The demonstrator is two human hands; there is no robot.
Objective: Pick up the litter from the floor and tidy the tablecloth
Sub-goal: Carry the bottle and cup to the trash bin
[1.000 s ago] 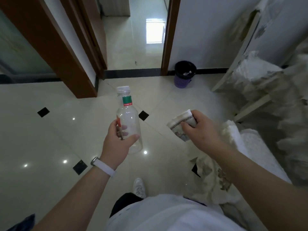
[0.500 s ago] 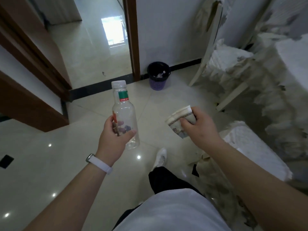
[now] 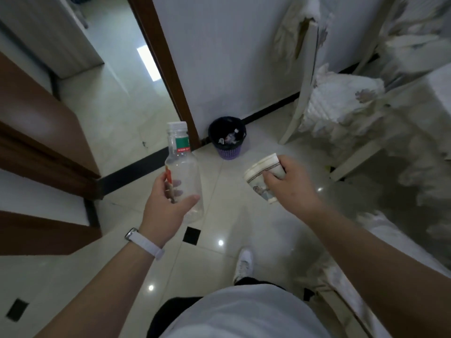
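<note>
left hand (image 3: 168, 203) grips empty bottle (image 3: 183, 174) upright | right hand (image 3: 290, 184) clasps paper cup (image 3: 262, 176) | both carried short of bin (image 3: 228, 140), likely for dumping

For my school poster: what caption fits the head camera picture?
Clear bottle in the left hand, paper cup in the right hand, bin just ahead.

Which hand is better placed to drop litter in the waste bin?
Probably right: the right hand grips the paper cup from above, easy to drop into the waste bin; the left hand holds the plastic bottle upright.
</note>
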